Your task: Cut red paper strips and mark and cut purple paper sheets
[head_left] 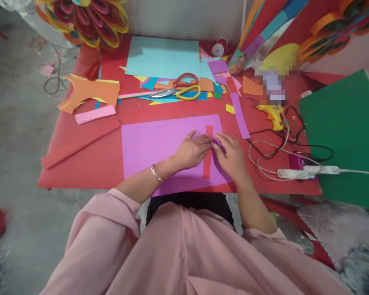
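A purple paper sheet (153,151) lies flat at the front of the table. Near its right side sits a narrow red paper strip (207,169), running from front to back. My left hand (192,150) rests across the middle of the strip, fingers stretched out together, and a bracelet circles that wrist. From the other side my right hand (230,155) meets the strip's right edge, its thumb and fingers apart. The two sets of fingertips nearly touch, and they cover part of the strip. Whether anything small is between them I cannot make out.
Scissors (178,88) lie on paper scraps behind the sheet. A light blue sheet (162,55) is further back. Orange cut paper (101,94) and pink strips (95,114) are left. A yellow glue gun (275,116), cables, a power strip (292,173) and a green board (341,139) stand right.
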`<state>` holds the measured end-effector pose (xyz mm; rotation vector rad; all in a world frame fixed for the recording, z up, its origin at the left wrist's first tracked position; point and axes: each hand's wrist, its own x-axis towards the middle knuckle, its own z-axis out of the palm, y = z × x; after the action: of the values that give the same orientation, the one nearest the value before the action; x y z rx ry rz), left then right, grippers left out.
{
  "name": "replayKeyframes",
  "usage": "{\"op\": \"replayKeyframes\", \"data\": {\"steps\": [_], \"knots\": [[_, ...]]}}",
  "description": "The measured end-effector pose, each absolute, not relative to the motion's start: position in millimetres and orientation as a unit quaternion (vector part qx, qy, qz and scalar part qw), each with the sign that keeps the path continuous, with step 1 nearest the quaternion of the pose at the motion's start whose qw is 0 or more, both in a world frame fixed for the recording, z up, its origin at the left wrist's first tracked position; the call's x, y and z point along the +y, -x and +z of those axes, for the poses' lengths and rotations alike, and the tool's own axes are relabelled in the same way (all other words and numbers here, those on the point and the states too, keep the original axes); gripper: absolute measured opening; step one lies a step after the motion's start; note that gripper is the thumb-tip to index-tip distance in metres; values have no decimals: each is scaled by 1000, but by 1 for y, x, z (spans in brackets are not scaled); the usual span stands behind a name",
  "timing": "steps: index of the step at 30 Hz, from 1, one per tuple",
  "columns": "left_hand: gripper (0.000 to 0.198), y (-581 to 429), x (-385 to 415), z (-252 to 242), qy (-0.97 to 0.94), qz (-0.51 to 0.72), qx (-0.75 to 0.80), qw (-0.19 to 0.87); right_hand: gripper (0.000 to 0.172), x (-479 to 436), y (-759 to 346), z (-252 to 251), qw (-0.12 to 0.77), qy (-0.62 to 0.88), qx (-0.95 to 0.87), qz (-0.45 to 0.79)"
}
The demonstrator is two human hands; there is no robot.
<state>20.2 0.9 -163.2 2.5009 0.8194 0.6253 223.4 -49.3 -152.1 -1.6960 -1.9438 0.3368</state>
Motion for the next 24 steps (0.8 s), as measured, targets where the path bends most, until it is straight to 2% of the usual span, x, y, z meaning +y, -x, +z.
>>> {"op": "replayKeyframes", "data": {"steps": [5,8,13,16,18,20,22,24], "knots": [[29,-21,5,-168,-882,261,315,232,40,9,-223,-155,238,681,-672,166],[30,-19,10,-167,-874,267,335,228,30,31,-225,-154,194,704,-650,212],[31,-9,26,-165,-843,283,398,226,19,52,-212,-147,158,698,-655,242],[24,-2,39,-168,-800,325,444,238,16,62,-197,-140,149,679,-673,251],[21,3,49,-171,-753,370,480,256,18,69,-185,-135,172,663,-679,264],[33,10,61,-175,-693,406,514,301,19,75,-173,-130,216,646,-670,295],[43,18,74,-176,-617,433,538,378,23,81,-160,-127,264,630,-646,341],[37,28,86,-175,-540,449,520,486,29,88,-146,-127,306,612,-620,384]]}}
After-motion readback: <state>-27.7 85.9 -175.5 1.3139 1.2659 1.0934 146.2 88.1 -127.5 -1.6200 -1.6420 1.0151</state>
